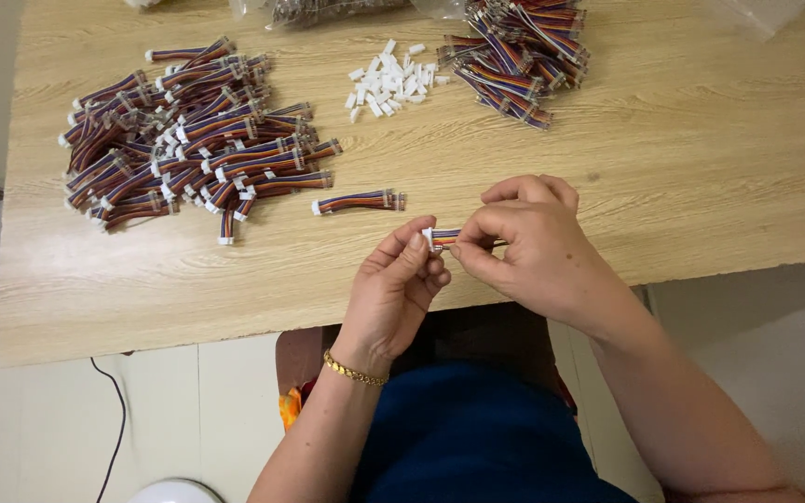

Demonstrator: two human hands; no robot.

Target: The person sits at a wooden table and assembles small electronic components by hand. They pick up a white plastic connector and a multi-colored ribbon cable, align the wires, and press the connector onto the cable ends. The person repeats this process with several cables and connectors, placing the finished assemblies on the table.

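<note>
A: Left hand [401, 279] pinched shut on the white connector [428, 237] at the end of a short striped ribbon cable [445, 237], thumb and forefinger closed over it. Right hand [525, 244] clamped on the same cable from the three o'clock side, fingers curled tight round the wires. Held just above the near edge of the worktop [682, 168], both hands touching at the fingertips.

B: And how far along, judging by the piles?

A: Well under way, most likely. At ten o'clock from the hands, a large heap of cables [184, 130] with white ends showing, apparently finished. One single cable [358, 200] lying apart at eleven o'clock, just beside that heap, also capped with white at one end at least.

B: Anything left to do?

A: Plenty, by the look of it. At twelve o'clock, a scatter of loose white housings [388, 79]; at one o'clock, a smaller bundle of cables [514, 56], seemingly still bare. Hard to tell whether the connector in hand is fully seated; too small to see.

B: Anything else around?

A: Clear plastic bags [328, 9] along the far edge, contents blurred.
</note>
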